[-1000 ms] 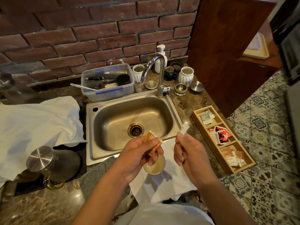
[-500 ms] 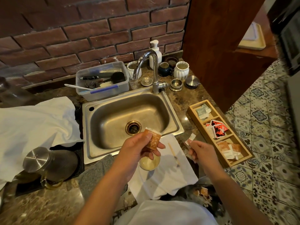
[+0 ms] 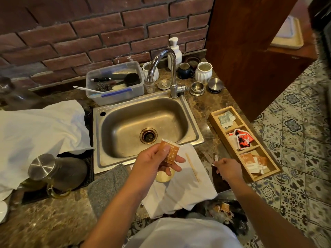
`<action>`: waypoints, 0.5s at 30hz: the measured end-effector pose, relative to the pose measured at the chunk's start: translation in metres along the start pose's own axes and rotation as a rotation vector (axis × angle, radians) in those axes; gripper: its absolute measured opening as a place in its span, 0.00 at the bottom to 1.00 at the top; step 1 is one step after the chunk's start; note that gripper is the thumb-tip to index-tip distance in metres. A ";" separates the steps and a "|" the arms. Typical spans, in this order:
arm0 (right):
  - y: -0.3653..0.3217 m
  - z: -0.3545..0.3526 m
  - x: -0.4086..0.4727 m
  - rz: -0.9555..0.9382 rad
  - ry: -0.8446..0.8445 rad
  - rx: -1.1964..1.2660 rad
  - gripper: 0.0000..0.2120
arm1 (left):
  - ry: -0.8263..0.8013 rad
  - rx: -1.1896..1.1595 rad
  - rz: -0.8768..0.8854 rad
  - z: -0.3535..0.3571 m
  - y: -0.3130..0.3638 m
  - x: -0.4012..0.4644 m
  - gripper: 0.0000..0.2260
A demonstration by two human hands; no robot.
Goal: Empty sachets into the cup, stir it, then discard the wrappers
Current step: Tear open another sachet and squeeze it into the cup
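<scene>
A person stands at a stone kitchen counter, looking down at both bare hands. The left hand pinches an orange-brown sachet between thumb and fingers, holding it in the air above a small cup of pale creamy liquid. The sachet is a small, flat rectangle printed with white star-like marks; its long axis runs from upper left to lower right, with the white torn edge at the top, pointing away toward the steel sink. The cup, mostly hidden under that hand, stands on a white cloth at the sink's near edge. A thin wooden stir stick lies on the cloth just right of the cup, running front to back with a slight lean. The right hand, well to the right near the counter edge, has fingers curled around a small white scrap of wrapper. Just beyond it sits a wooden tray with three compartments of sachets.
</scene>
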State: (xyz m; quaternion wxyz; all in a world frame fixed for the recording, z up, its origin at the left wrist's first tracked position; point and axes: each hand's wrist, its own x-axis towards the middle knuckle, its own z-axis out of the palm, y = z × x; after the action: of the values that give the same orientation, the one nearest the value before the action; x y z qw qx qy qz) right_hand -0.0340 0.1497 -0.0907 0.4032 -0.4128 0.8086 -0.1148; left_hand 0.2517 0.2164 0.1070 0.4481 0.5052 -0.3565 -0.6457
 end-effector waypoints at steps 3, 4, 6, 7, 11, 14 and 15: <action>0.007 0.001 0.004 -0.008 0.003 -0.089 0.11 | 0.010 0.010 -0.003 0.001 -0.001 -0.001 0.12; 0.010 0.002 0.005 -0.005 0.002 -0.097 0.12 | 0.013 0.012 -0.004 0.001 -0.002 -0.001 0.12; 0.011 0.002 0.006 -0.003 -0.002 -0.102 0.12 | 0.016 0.019 -0.008 0.001 -0.004 -0.001 0.12; 0.011 0.003 0.007 -0.007 -0.004 -0.110 0.12 | 0.016 0.024 -0.009 0.001 -0.005 -0.001 0.13; 0.012 0.002 0.008 -0.019 0.009 -0.151 0.13 | 0.013 0.039 -0.011 0.002 -0.008 0.001 0.13; 0.013 0.003 0.009 -0.010 0.008 -0.182 0.16 | 0.019 0.029 -0.010 0.002 -0.009 0.004 0.12; 0.013 0.004 0.009 -0.008 0.006 -0.193 0.16 | 0.022 0.026 -0.009 0.002 -0.009 0.005 0.11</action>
State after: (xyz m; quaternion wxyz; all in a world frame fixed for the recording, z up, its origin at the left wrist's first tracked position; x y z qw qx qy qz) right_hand -0.0422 0.1515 -0.1052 0.3585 -0.4525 0.8156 -0.0390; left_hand 0.2478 0.2152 0.0979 0.4425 0.5197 -0.3578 -0.6372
